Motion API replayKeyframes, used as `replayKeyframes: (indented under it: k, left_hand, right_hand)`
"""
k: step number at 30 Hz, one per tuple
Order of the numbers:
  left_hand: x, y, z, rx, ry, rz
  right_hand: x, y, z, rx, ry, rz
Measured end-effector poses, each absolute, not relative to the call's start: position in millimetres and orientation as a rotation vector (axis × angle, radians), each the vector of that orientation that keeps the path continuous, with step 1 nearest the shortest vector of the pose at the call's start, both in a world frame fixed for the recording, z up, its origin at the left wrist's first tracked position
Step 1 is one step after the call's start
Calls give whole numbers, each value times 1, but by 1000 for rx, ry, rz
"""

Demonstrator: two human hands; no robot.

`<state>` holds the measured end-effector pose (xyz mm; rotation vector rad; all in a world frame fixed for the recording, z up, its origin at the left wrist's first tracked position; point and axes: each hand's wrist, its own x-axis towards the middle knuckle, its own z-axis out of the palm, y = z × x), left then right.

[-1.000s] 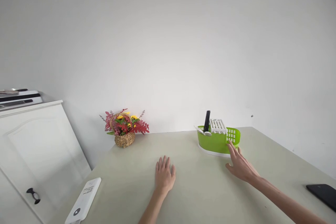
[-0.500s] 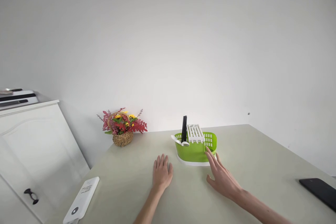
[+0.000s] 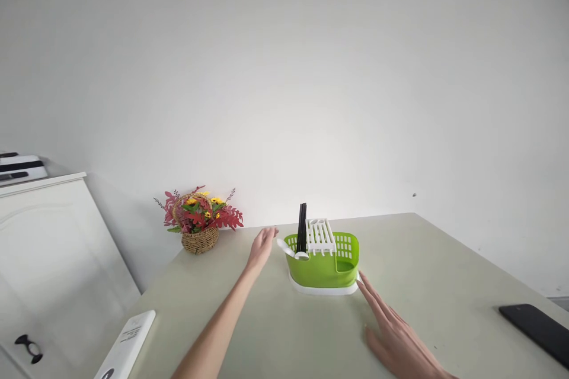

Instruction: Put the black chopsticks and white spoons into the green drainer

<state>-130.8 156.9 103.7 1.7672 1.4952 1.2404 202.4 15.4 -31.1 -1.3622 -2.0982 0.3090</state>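
Observation:
A green plastic utensil caddy [image 3: 311, 272] with a white slotted top rack [image 3: 320, 237] stands on a white base tray [image 3: 322, 291]. Black chopsticks [image 3: 302, 228] rise upright from its left section. Two white spoons lean there, one spoon [image 3: 284, 246] jutting out left and another spoon [image 3: 301, 256] over the front rim. My left hand [image 3: 261, 247] is raised just left of the caddy, empty, fingers slightly bent and pointing toward the spoons. By the tray's right end, my right hand [image 3: 395, 331] has its fingers stretched out; their tips are at or very near the tray's edge.
A wicker basket of artificial flowers [image 3: 200, 241] sits at the table's back left. A white flat device [image 3: 127, 343] lies near the left edge, and a black phone [image 3: 536, 328] at the right. Beyond the left side stands a white cabinet [image 3: 53, 260]; the wall is behind.
My left hand has lifted off the table and moved forward to the caddy's left side. My right hand has drawn back from the caddy's front opening to the tray's right end. The view has shifted slightly.

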Motion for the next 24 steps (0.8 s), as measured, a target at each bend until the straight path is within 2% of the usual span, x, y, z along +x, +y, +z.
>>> replayKeyframes:
  k: [6, 13, 18, 24]
  left_hand:
    - [-72, 199, 158, 1881, 1423, 1104]
    - [-38, 214, 168, 1969, 1508, 893]
    - [-34, 210, 163, 2012, 1518, 967]
    - [-44, 206, 162, 1893, 1371, 1228]
  right_hand:
    - [207, 16, -40, -1481, -2151, 266]
    - [202, 15, -34, -1563, -2139, 289]
    - [203, 14, -31, -1612, -2112, 311]
    - [205, 14, -34, -1610, -2154, 278]
